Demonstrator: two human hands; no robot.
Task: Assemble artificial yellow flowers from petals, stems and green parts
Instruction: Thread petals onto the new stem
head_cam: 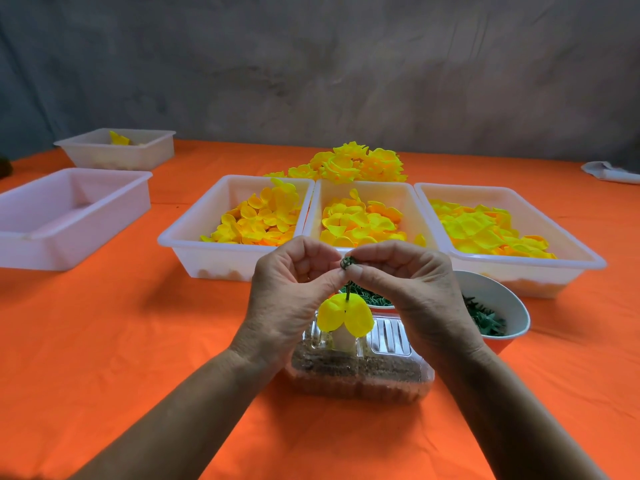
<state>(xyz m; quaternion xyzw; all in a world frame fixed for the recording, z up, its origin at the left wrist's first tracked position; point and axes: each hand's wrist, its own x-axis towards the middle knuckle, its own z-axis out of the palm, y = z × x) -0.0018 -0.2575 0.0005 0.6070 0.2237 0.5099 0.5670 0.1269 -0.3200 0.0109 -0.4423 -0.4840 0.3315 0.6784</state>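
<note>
Both grips pinch one small flower part above the orange worktop (104, 341): the right hand (412, 292) holds a round green cap (347, 263), and the left hand (291, 296) holds the thin stem (347, 292) just under it. Two smooth yellow petals (344, 317) hang below like little spoons.

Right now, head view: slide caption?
Both hands pinch a small green plastic piece on a yellow-petalled stem.
</note>
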